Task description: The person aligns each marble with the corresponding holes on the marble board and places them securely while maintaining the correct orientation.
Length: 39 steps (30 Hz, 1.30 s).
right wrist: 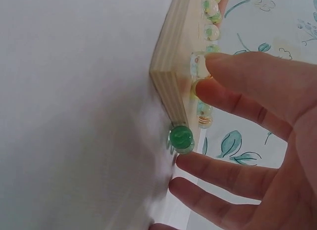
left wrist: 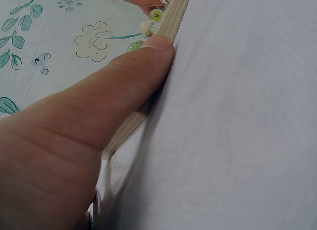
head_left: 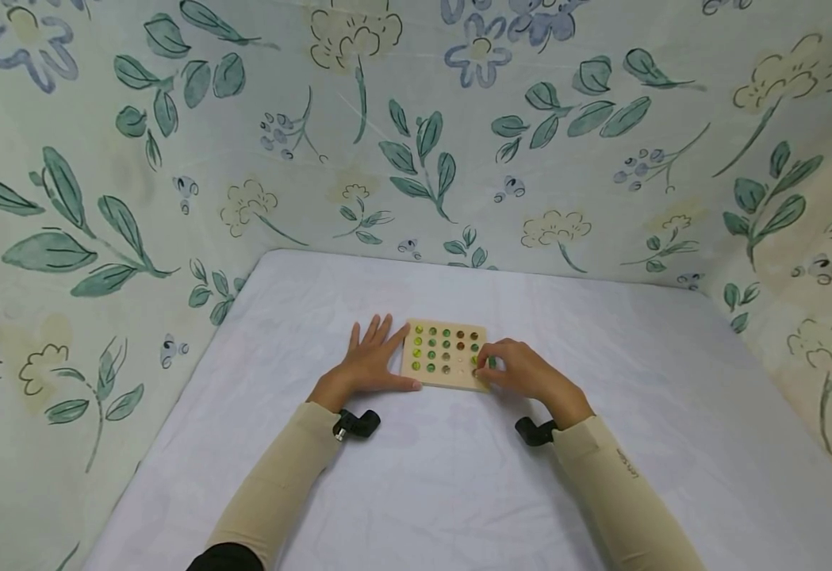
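Observation:
A pale wooden board [head_left: 451, 381] lies on the white cloth, its round hollows holding rows of glass marbles in yellow-green, green, brown and clear. My left hand [head_left: 371, 365] is spread at the board's left side, with the thumb [left wrist: 148, 59] pressed along the near edge. At the near right corner my right hand [head_left: 523, 371] pinches a clear marble [right wrist: 198, 66] between thumb and forefinger, right at the board's surface. A loose green marble [right wrist: 181, 137] sits just off the board's right edge, near the other fingers of that hand.
White cloth [head_left: 430, 476] covers the table, and a floral curtain [head_left: 416, 119] hangs behind and at both sides. Black wrist cameras sit on both wrists, over beige sleeves [head_left: 280, 468].

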Each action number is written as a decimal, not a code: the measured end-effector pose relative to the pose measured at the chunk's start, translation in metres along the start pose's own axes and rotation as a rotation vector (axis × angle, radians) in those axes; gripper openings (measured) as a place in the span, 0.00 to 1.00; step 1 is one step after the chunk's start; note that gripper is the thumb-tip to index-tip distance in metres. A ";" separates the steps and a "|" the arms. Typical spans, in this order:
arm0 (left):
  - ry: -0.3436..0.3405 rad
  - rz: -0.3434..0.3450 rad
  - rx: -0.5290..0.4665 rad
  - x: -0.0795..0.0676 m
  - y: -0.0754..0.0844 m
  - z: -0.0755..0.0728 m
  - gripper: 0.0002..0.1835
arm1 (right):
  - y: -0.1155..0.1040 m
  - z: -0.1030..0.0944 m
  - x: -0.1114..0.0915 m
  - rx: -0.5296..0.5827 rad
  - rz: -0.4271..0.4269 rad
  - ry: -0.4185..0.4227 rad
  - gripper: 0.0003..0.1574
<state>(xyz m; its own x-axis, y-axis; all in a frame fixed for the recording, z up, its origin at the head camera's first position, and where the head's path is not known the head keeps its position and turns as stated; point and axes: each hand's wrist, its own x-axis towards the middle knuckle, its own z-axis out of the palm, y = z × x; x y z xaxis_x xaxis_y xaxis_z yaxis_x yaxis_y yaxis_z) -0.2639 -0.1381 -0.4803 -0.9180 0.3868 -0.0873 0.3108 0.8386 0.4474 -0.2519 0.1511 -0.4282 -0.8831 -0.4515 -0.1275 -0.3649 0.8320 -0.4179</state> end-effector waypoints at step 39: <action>-0.010 -0.005 0.021 0.001 0.000 0.000 0.62 | 0.022 -0.013 -0.006 0.045 0.070 0.052 0.10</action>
<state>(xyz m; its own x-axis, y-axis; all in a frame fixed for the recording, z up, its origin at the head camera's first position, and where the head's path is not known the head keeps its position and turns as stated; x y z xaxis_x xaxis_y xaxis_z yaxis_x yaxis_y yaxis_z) -0.2652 -0.1375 -0.4803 -0.9173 0.3859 -0.0984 0.3111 0.8485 0.4281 -0.2584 0.1766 -0.4253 -0.9205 -0.3745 -0.1117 -0.2892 0.8450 -0.4498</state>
